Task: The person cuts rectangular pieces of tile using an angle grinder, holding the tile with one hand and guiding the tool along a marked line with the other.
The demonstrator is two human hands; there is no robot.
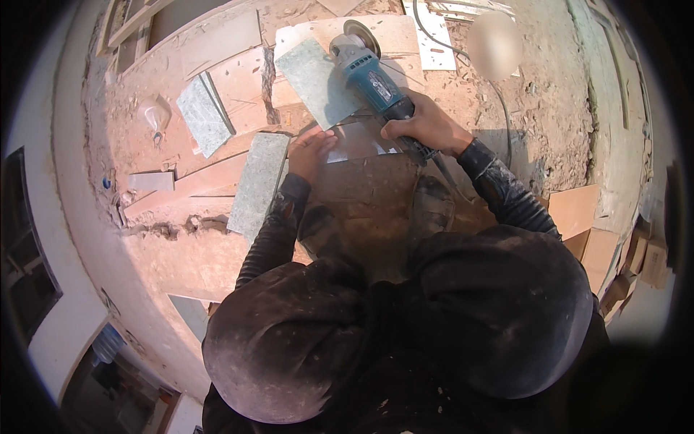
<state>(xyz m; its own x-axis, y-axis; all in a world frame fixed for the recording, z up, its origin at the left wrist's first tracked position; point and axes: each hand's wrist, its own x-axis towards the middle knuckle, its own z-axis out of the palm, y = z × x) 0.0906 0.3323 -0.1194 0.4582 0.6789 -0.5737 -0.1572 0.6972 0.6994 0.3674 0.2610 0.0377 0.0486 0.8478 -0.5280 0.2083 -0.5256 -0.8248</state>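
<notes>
My right hand (426,126) grips the rear body of a blue angle grinder (372,83), whose disc (361,36) is at the upper end, over a pale green tile (307,79) lying on a light board (401,32). My left hand (307,152), fingers extended, touches the near corner of that tile beside a glossy strip (350,150) under the grinder. A thick greenish tile (256,181) lies just left of my left hand, and stacked tile pieces (202,116) lie farther left. The grinder's cord (510,152) runs up the right side.
My knees (491,311) and shoes (434,206) are below my hands. A small transparent object (155,116) and a small offcut (150,181) lie at left on the dusty ground. Cardboard pieces (571,210) are at right, wooden frames (126,29) at top left, and a blurred round patch at upper right.
</notes>
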